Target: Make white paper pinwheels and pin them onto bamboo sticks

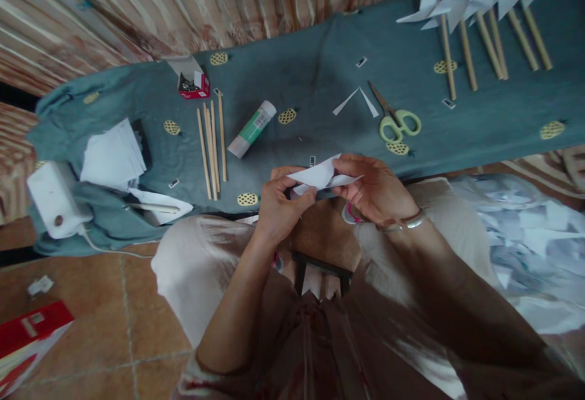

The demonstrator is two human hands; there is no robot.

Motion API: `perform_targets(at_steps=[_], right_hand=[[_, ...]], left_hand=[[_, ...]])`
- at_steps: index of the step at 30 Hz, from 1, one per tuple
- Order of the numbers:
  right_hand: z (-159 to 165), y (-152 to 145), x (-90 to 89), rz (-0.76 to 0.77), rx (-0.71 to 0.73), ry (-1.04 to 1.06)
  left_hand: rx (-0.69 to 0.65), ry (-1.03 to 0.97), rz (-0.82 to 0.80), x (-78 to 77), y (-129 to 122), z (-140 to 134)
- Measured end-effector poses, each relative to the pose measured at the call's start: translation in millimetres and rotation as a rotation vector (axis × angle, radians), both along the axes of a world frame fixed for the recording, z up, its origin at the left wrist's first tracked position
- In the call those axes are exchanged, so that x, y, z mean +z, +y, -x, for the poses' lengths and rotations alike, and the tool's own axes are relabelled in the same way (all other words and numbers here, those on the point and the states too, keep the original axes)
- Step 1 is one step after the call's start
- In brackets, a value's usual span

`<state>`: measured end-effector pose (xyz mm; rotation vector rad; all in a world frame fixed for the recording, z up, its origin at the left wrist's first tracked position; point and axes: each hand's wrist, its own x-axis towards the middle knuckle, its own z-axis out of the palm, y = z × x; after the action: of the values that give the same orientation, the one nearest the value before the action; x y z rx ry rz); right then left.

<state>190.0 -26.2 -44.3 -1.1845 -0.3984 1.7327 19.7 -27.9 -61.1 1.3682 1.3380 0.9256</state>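
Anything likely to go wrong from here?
1. Paper, pinched by left hand and right hand near the edge of the table, could slip off.
2. Glue stick lies on its side; it might roll.
3. Scissors lie near the right hand; a stray knock could shift them.

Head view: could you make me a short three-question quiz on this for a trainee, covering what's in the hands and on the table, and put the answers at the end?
1. Multiple choice: what do the left hand and the right hand hold between them?
A) a wooden stick
B) folded white paper
C) a small red box

2. True or false: the green-handled scissors lie to the right of the green-and-white tube.

3. Short answer: which hand has a bracelet at its wrist?

Key:
1. B
2. True
3. The right hand
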Motion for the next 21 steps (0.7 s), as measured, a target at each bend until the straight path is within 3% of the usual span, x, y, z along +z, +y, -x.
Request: perform_targets(at_steps=[8,21], right_hand=[[3.2,-0.3,1.5,0.028,-0.054,0.012],[-0.2,-1.1,-2.7,-0.027,0.020,-0.029]], left_hand=[[-0.008,0.022,0.004,0.2,-0.2,0.0],[-0.025,0.005,-0.077,0.4,-1.2,-0.1]])
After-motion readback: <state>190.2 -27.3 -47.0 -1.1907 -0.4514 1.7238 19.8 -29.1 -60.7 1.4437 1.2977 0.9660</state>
